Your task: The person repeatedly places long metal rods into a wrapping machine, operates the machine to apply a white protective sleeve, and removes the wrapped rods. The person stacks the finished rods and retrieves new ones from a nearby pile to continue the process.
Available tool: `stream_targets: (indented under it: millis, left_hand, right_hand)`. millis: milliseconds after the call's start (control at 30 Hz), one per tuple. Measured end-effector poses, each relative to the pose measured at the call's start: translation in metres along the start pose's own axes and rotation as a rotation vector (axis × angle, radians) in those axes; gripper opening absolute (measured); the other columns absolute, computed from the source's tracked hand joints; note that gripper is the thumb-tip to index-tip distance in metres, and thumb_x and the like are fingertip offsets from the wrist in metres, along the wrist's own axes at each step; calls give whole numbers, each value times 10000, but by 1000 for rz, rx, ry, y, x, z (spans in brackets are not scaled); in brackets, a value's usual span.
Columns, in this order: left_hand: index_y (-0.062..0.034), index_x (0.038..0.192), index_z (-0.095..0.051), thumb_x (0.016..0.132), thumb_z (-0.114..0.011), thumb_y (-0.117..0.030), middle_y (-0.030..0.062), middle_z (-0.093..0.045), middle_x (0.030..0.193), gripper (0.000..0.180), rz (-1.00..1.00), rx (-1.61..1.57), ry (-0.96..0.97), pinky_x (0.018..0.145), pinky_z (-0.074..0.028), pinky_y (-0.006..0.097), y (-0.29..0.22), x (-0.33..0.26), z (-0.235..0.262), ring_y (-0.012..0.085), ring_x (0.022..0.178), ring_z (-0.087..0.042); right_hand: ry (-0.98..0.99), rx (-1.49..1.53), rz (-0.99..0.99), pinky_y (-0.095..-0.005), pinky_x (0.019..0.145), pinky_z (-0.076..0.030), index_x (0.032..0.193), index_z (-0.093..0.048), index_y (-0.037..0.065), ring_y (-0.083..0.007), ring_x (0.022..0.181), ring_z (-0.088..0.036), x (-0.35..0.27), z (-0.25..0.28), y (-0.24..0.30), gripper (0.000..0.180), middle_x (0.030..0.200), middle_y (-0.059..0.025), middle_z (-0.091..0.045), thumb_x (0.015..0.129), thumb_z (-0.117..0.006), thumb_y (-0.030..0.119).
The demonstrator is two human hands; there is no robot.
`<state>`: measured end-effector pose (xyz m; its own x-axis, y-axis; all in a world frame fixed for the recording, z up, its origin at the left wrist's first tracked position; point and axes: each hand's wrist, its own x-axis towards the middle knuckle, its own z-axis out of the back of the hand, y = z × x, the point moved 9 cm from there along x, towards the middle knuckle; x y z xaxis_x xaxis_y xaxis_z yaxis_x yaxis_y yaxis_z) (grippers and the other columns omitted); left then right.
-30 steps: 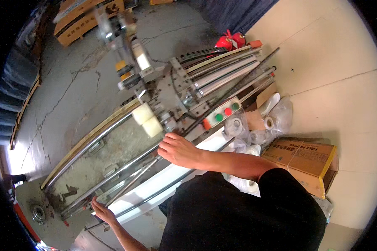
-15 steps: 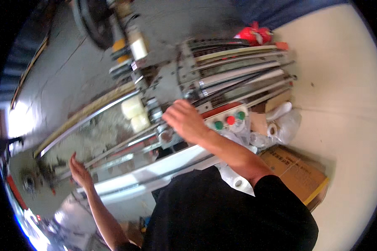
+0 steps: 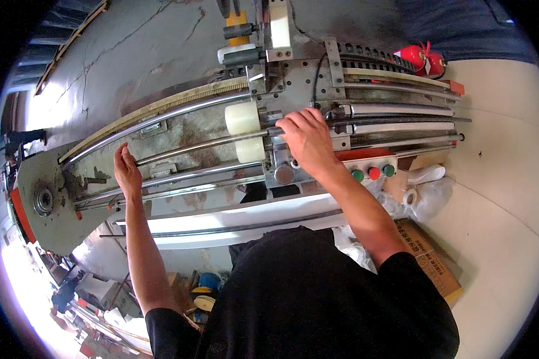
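A long thin metal rod (image 3: 191,146) runs across the machine, passing between two off-white rollers (image 3: 242,119). My right hand (image 3: 308,139) is over the carriage just right of the rollers, its fingers curled round the rod's dark right-hand part. Part of that grip is hidden under the hand. At the rod's left end is my left hand (image 3: 127,173), fingers stretched upward, the rod's tip meeting its inner side. Below the right hand, a round metal knob (image 3: 284,175) sits on the carriage plate (image 3: 293,84).
Polished guide rails (image 3: 203,172) run along the machine bed. A control box with green and red buttons (image 3: 374,173) sits at the right front, near plastic bags (image 3: 434,188) and a cardboard box (image 3: 428,257). Red fire extinguishers (image 3: 422,58) stand at the far right.
The view has swung and sharpened. My left hand has come up to the rod's end. The rod now shows plainly between the rollers, and my right hand stays by the carriage.
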<state>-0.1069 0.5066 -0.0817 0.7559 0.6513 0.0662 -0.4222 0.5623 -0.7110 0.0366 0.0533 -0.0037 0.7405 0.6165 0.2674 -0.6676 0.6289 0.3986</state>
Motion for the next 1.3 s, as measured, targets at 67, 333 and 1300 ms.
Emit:
stream_targets:
  millis: [67,333,1300]
  left_hand:
    - [-67,1210,-646,1071,-497,-300,-6,-515,699,309,23,7,26,603,-412,278,-5,0,0,106,639,-472]
    - [-70,1196,-663,1008,-592,-211,107,-686,1091,246,-410,195,-49,855,-517,372,-118,-5,-25,227,1000,-653]
    - [-61,964,-758,831,-732,-196,98,-706,796,191,71,257,1382,600,-520,319,-96,-76,-261,152,619,-616]
  right_hand:
    - [9,9,-5,-415,954,-433,970,-670,63,-274,963,-614,1,0,1,157,959,-69,-657,814,-649,75]
    - [113,-22,-38,-414,962,-425,1011,-668,84,-282,993,-599,0,-10,-3,269,1004,-51,-651,764,-773,93]
    - [131,51,-55,-428,981,-420,1027,-641,101,-288,1013,-589,-20,3,11,333,1024,-49,-640,728,-789,94]
